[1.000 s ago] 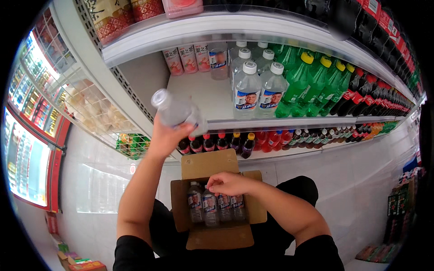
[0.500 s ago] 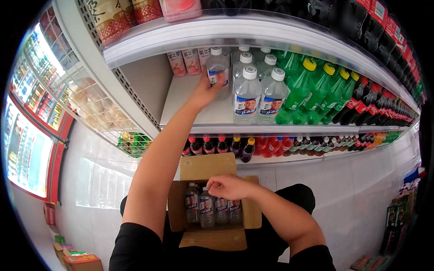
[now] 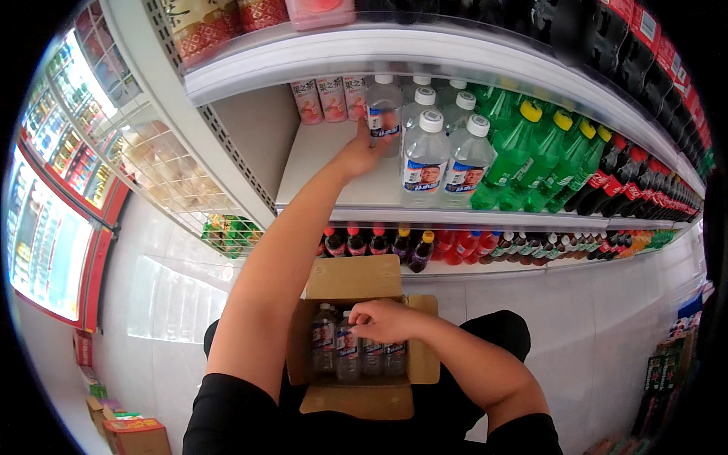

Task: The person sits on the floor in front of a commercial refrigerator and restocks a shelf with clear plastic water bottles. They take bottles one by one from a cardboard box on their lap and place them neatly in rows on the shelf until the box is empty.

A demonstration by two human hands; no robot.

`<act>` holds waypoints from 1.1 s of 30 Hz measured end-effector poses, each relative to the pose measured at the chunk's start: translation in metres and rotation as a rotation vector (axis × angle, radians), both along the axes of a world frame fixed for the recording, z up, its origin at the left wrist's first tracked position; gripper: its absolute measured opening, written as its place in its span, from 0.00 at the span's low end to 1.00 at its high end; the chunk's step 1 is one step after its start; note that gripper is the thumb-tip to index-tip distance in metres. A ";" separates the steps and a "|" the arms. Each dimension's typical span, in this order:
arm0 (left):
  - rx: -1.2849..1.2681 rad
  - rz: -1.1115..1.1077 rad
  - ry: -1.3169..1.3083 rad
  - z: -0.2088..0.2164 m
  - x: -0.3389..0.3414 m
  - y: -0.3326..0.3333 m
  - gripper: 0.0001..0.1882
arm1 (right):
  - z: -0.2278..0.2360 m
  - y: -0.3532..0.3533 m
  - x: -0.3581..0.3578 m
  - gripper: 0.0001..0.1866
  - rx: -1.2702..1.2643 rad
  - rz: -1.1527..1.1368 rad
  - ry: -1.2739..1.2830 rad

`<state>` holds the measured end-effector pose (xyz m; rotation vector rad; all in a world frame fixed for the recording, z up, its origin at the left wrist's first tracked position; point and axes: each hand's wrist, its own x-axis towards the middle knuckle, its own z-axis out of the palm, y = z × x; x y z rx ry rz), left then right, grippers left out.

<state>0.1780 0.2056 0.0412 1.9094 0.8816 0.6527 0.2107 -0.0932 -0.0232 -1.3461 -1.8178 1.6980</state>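
Observation:
My left hand (image 3: 362, 149) reaches deep onto the white shelf (image 3: 334, 163) and grips a clear plastic bottle (image 3: 384, 106) with a white cap, standing upright at the back. Beside it stand several similar clear bottles (image 3: 425, 159) with blue labels. My right hand (image 3: 383, 320) rests low over an open cardboard box (image 3: 364, 379) on my lap, its fingers closed on the top of one of the clear bottles (image 3: 345, 345) packed inside.
Green bottles (image 3: 523, 152) and dark red-capped bottles (image 3: 629, 186) fill the shelf to the right. Pink cartons (image 3: 322, 98) stand at the back left. A lower shelf holds small bottles (image 3: 394, 243). A lit cooler (image 3: 45, 227) stands at left. Boxes (image 3: 129, 432) lie on the tiled floor.
My left hand carried the clear bottle up from in front of the shelf and pushed it further back onto it. My right hand stayed on the bottles in the box.

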 end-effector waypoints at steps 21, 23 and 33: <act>0.054 -0.591 0.821 -0.083 -0.221 -0.211 0.24 | 0.052 -0.011 -0.012 0.08 0.878 -0.339 0.013; -0.059 -0.717 1.044 -0.091 -0.219 -0.205 0.24 | 0.070 -0.012 -0.014 0.09 1.090 -0.283 0.110; 0.014 -0.566 0.876 -0.118 -0.219 -0.188 0.29 | 0.208 -0.035 -0.068 0.13 1.709 -0.080 0.397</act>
